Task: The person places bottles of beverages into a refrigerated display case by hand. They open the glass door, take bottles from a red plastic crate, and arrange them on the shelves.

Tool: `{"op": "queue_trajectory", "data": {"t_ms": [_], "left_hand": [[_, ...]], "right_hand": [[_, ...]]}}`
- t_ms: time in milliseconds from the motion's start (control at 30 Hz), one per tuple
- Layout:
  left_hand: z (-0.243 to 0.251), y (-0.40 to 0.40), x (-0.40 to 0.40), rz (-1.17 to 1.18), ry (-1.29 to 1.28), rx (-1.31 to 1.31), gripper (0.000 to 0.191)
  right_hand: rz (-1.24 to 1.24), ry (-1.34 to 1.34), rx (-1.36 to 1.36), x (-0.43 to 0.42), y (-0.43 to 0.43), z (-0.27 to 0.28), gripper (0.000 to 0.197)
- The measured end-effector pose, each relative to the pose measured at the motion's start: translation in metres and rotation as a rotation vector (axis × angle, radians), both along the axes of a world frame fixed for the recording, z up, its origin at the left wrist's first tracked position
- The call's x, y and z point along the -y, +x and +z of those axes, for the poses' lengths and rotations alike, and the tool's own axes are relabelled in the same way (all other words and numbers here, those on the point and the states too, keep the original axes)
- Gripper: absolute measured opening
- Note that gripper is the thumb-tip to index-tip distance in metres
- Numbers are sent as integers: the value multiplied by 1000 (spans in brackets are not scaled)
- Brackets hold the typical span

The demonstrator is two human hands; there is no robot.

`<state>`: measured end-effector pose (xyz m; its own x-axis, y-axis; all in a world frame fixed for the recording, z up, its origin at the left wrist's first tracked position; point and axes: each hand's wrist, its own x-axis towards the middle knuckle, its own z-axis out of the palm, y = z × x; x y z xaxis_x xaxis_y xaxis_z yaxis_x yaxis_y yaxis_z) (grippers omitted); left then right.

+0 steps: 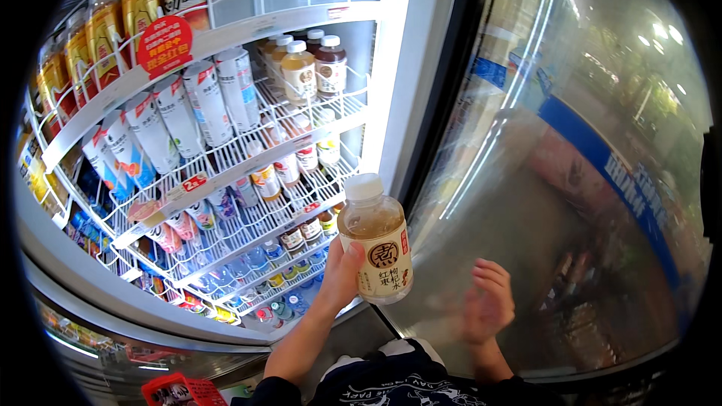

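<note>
A plastic drink bottle (377,242) with a white cap, a cream label and pale brown liquid stands nearly upright in my left hand (340,273), which is closed around its side. The bottle is in front of the lit fridge shelves. To its right, my right hand (488,301) is raised with nothing in it, its fingers loosely curled and a little blurred, before the glass door. Similar white-capped bottles (299,70) stand on a wire shelf (338,118) at the upper middle.
The glass fridge door (479,225) with a blue strip stands swung out on the right. White cartons (207,101) line a shelf beside a round red sign (165,47). Taller bottles (104,39) fill the upper left. A red box (180,390) is low at the left.
</note>
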<state>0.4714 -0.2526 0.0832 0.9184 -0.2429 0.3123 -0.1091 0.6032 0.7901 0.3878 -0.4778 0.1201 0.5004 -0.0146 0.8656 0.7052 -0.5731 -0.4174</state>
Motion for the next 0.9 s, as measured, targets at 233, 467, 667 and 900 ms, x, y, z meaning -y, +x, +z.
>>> {"op": "queue_trajectory", "data": {"t_ms": [233, 467, 667, 900], "left_hand": [[-8, -23, 29, -212, 38, -17, 62], [-13, -56, 43, -397, -42, -52, 70], [-28, -91, 54, -471, -32, -84, 70], [0, -149, 70, -305, 221, 122, 60]], "right_hand": [[-824, -82, 324, 79, -107, 5, 34], [-1499, -467, 61, 83, -197, -11, 56], [-1430, -533, -24, 68, -222, -10, 56], [-1251, -386, -144, 57, -230, -3, 54]]}}
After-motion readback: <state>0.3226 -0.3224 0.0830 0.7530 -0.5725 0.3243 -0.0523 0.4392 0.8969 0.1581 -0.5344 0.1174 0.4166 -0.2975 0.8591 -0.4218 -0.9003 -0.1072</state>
